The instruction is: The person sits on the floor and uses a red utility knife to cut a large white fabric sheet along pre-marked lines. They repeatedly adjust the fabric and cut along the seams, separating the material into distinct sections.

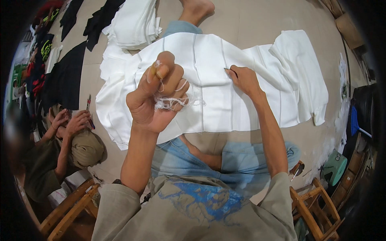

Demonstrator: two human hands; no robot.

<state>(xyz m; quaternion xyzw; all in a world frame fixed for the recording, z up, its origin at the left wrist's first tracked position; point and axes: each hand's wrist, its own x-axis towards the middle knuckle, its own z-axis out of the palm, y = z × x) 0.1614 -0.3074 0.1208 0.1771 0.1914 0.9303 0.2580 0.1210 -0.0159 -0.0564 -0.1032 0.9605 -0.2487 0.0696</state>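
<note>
You are holding your left hand upright above the white cloth, its fingers curling in around loose white threads. Your right hand is folding over a small dark tool, forearm slanting up-left; your fingers are hiding most of it. The left hand is covering some cloth, which is spreading before you, long axis running left to right, seams pointing away.

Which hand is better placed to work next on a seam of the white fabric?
Probably the right hand: it is low over the white fabric, beside a seam, gripping a small dark-tipped object. The left hand is raised, with loose white threads about it.
</note>
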